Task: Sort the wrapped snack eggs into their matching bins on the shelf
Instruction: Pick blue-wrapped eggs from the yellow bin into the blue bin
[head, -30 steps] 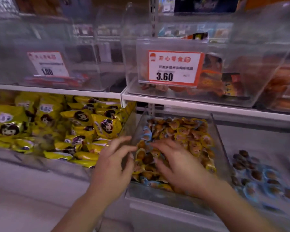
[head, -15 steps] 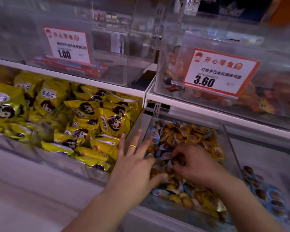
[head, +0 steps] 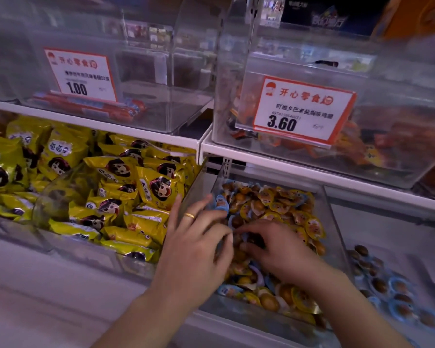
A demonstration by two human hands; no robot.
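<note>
Over the middle clear bin [head: 335, 222], your right hand [head: 284, 254] curls into the mixed egg pile; what it grips is hidden. Your left hand [head: 194, 249] spreads, holding nothing. Pinch blue-wrapped eggs [head: 221, 202] singly, for the right-hand bin [head: 412, 237].

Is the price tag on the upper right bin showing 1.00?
No, the price tag on the upper right bin reads 3.60; the 1.00 tag hangs on the upper left bin.
</note>
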